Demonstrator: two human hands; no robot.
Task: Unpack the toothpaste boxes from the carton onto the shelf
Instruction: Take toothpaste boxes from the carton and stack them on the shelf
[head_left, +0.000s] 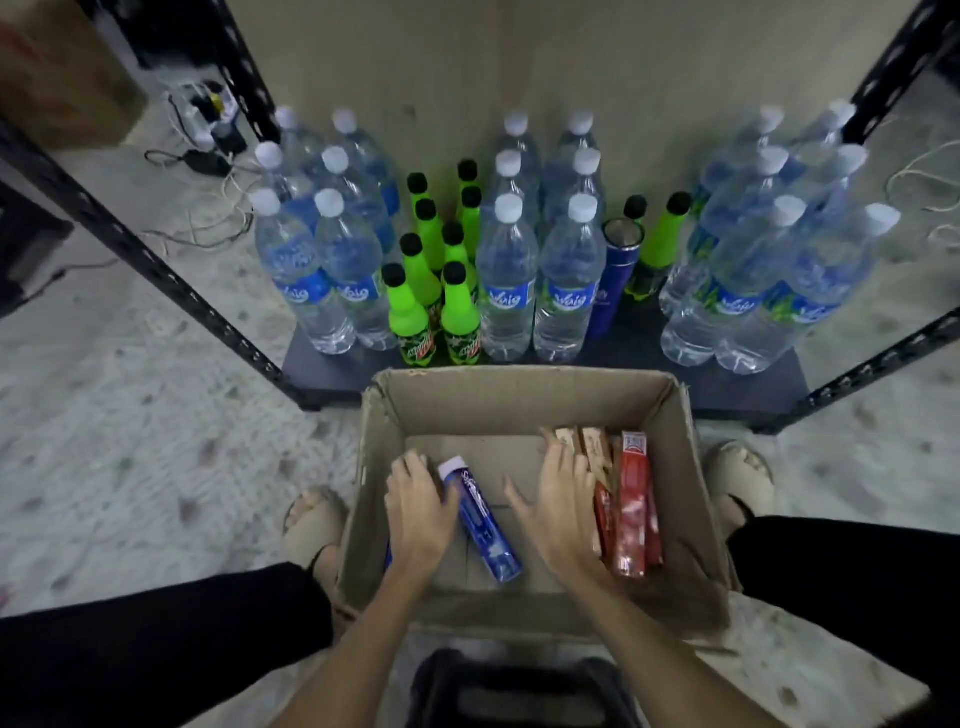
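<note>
Left hand rests inside the carton, fingers curled over a blue toothpaste box lying on the carton floor; a sliver of a second blue box peeks out under the wrist. Right hand has fingers spread and pressed flat against the side of the red boxes, not yet gripping any, as far as I can tell.

Counting the carton: two blue boxes, and about four or five red and tan ones packed on edge along the right wall; blur keeps me from an exact number.

Beyond the carton stands the shelf. It carries water bottles, sixteen by my count in three clusters, about ten green bottles, and one blue flask. No toothpaste is visible on it.

So I judge the unpacking barely begun on this level: every box in sight is in the carton, and the shelf's front strip is the only free room.
</note>
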